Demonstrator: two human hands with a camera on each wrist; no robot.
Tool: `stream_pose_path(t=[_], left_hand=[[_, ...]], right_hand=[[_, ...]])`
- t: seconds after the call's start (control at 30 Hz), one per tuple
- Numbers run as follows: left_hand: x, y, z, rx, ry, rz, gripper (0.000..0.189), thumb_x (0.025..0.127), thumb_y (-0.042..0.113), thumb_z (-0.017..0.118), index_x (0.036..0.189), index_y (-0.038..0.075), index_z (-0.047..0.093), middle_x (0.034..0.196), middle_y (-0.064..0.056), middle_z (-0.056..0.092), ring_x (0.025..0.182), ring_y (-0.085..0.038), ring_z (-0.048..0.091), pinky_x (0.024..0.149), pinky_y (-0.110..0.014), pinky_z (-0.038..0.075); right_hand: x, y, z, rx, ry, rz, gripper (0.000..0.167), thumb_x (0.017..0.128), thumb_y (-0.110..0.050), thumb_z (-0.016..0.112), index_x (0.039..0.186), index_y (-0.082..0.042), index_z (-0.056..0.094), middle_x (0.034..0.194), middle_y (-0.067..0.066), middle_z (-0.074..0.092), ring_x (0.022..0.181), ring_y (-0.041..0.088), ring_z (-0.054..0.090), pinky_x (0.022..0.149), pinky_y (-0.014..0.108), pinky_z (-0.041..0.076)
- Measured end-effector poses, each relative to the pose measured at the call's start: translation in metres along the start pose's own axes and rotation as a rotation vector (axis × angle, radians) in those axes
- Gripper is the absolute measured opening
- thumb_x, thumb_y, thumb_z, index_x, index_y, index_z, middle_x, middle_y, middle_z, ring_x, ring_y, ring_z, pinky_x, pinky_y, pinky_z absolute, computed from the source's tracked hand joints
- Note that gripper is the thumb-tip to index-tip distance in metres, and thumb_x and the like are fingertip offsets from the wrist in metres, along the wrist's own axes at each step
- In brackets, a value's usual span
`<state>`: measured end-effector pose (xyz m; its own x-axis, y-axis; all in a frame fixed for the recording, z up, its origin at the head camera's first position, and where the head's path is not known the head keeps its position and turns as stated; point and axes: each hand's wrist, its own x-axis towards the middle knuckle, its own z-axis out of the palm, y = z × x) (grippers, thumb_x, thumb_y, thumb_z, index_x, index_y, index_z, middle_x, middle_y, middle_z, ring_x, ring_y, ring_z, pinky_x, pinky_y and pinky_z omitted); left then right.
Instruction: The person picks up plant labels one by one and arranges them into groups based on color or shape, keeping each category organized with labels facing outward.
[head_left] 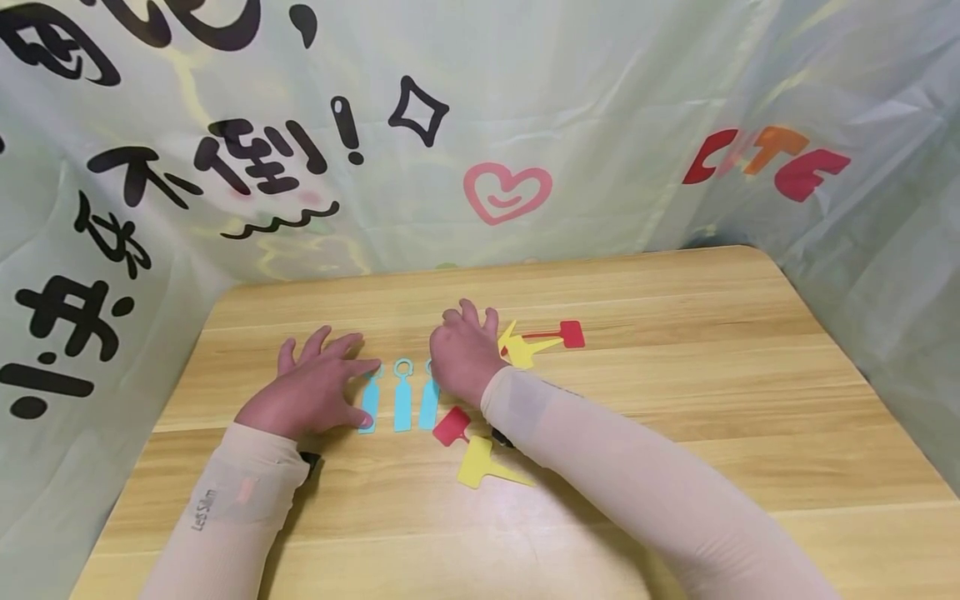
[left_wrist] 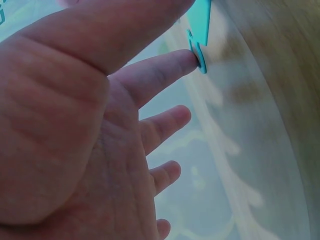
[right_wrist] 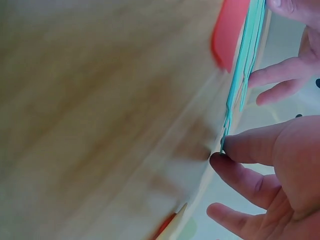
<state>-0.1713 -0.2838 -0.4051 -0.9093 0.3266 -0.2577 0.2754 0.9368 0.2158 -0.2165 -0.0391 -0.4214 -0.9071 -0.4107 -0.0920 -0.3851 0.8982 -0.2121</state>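
Observation:
Three light-blue plant labels with ring ends lie side by side on the wooden table. My left hand (head_left: 311, 387) is spread over the left blue label (head_left: 371, 398). Its index fingertip touches the ring, and its thumb rests at the label's lower end. The middle blue label (head_left: 402, 408) lies just to the right, untouched. My right hand (head_left: 467, 354) pinches the right blue label (head_left: 428, 406) at its ring end between thumb and index finger, as the right wrist view shows. From the head view, that hand covers most of the ring.
A red label (head_left: 452, 426) and a yellow T-shaped label (head_left: 476, 463) lie nearer me, by the right wrist. Beyond the right hand, yellow labels (head_left: 522, 350) overlap a red label (head_left: 572, 334). A printed curtain (head_left: 600, 150) hangs behind the table (head_left: 712, 358).

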Motion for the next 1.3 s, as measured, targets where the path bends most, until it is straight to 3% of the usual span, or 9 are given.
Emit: stream_pose_path(t=[0.27,0.53,0.93,1.17,1.3], left_hand=[[-0.001,0.001,-0.002,0.012,-0.005,0.007,0.086,0.082,0.045,0.099,0.158,0.023,0.065,0.177,-0.020,0.033,0.164,-0.059,0.006,0.117,-0.086,-0.003],[-0.001,0.002,-0.004,0.035,-0.005,0.029,0.083,0.086,0.044,0.095,0.160,0.024,0.063,0.177,-0.018,0.035,0.164,-0.058,0.007,0.117,-0.087,-0.001],[-0.007,0.009,-0.012,0.047,0.013,0.029,0.077,0.090,0.045,0.092,0.158,0.025,0.064,0.178,-0.013,0.036,0.165,-0.056,0.008,0.117,-0.088,-0.002],[-0.007,0.011,-0.011,0.058,0.031,0.046,0.072,0.092,0.044,0.090,0.156,0.022,0.066,0.176,-0.015,0.039,0.164,-0.057,0.011,0.117,-0.088,0.000],[-0.005,0.020,-0.008,0.075,0.058,0.074,0.070,0.094,0.045,0.089,0.155,0.020,0.067,0.175,-0.015,0.040,0.164,-0.055,0.013,0.118,-0.087,0.001]], right_hand=[[0.001,-0.004,-0.002,0.023,0.002,-0.003,0.033,0.103,-0.021,0.073,0.070,-0.026,0.071,0.131,0.001,0.066,0.158,0.038,0.032,0.124,0.070,0.020],[-0.007,0.004,-0.014,0.092,0.009,-0.011,0.029,0.106,-0.025,0.064,0.078,-0.023,0.072,0.157,0.005,0.059,0.163,0.040,0.025,0.123,0.071,0.018],[-0.043,0.016,-0.035,0.129,0.069,-0.119,0.028,0.106,-0.024,0.068,0.079,-0.020,0.076,0.156,0.015,0.060,0.162,0.045,0.026,0.119,0.071,0.025],[-0.066,0.024,-0.036,0.117,0.060,-0.126,0.033,0.105,-0.023,0.069,0.072,-0.019,0.068,0.160,0.018,0.056,0.161,0.046,0.026,0.120,0.070,0.025],[-0.078,0.030,-0.035,0.096,0.034,-0.147,0.036,0.102,-0.027,0.072,0.068,-0.021,0.064,0.160,0.017,0.055,0.160,0.045,0.027,0.120,0.070,0.026]])
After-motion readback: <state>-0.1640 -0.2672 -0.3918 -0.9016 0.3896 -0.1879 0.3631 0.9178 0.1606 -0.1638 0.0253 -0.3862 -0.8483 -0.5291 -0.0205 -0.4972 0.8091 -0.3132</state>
